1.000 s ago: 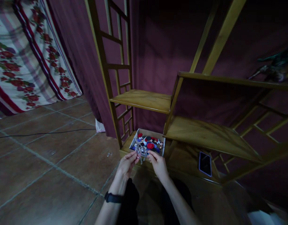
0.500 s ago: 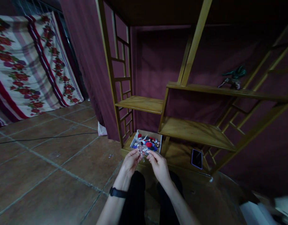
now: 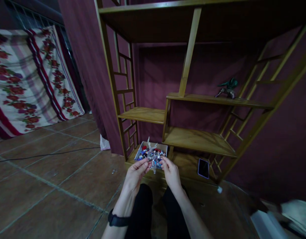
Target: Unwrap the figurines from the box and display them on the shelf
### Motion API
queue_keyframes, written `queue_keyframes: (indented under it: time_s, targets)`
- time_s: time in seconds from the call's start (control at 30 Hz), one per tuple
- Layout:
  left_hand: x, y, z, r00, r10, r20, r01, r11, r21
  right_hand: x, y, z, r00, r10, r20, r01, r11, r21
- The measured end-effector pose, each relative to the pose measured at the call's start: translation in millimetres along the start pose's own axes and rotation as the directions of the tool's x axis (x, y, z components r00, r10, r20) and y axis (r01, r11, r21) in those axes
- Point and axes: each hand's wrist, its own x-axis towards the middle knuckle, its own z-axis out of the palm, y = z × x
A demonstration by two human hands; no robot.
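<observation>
The left grip (image 3: 136,173) and right grip (image 3: 171,172) both pinch a clear figurine (image 3: 154,157); just beyond them sits a box (image 3: 163,146) of small toys (image 3: 144,148).

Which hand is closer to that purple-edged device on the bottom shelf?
Right. The right hand is left of the purple-edged device, apart from it; the left hand is farther left, beyond the clear object between the hands.

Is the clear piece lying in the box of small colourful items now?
No, the left hand holds the clear piece up in front of the box, with the right hand at its other side.
</observation>
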Motion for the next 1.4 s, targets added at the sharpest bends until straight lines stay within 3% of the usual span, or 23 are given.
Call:
queue_keyframes:
  time_s: [0.13, 0.27, 0.43, 0.6, 0.7, 0.8, 1.0, 1.27, 1.4]
  targets:
    - [-13, 3, 14, 1.000, 0.019, 0.021, -0.020, 0.999, 0.049, 1, 4, -2, 0.998, 0.060, -0.003, -0.059, 0.992, 0.112]
    - [-23, 2, 25, 0.997, 0.046, 0.054, -0.051, 0.995, 0.085, 0, 3, 0, 0.989, 0.144, 0.016, -0.141, 0.934, 0.327]
    - [-31, 1, 32, 0.992, 0.082, 0.095, -0.097, 0.982, 0.160, -3, -6, 4, 0.964, 0.228, 0.137, -0.263, 0.742, 0.617]
    - [-26, 1, 33, 0.977, 0.213, -0.024, -0.198, 0.941, 0.273, -11, -22, 7, 0.906, 0.289, 0.308, -0.419, 0.516, 0.747]
    - [-23, -1, 33, 0.992, 0.130, 0.005, -0.127, 0.964, 0.233, -17, -32, 8, 0.864, 0.251, 0.438, -0.504, 0.399, 0.766]
    - [-26, -4, 34, 0.992, 0.018, 0.125, -0.037, 0.988, 0.150, -22, -37, 10, 0.830, 0.232, 0.507, -0.557, 0.317, 0.768]
    - [-30, -3, 35, 0.958, -0.083, 0.275, 0.030, 0.981, 0.193, -25, -38, 8, 0.790, 0.232, 0.567, -0.613, 0.288, 0.736]
    - [-24, 3, 41, 0.969, -0.068, 0.236, 0.011, 0.972, 0.235, -25, -40, 1, 0.776, 0.229, 0.588, -0.631, 0.287, 0.721]
    - [-22, 2, 43, 0.962, -0.077, 0.263, 0.010, 0.969, 0.245, -21, -39, -1, 0.814, 0.222, 0.537, -0.581, 0.324, 0.746]
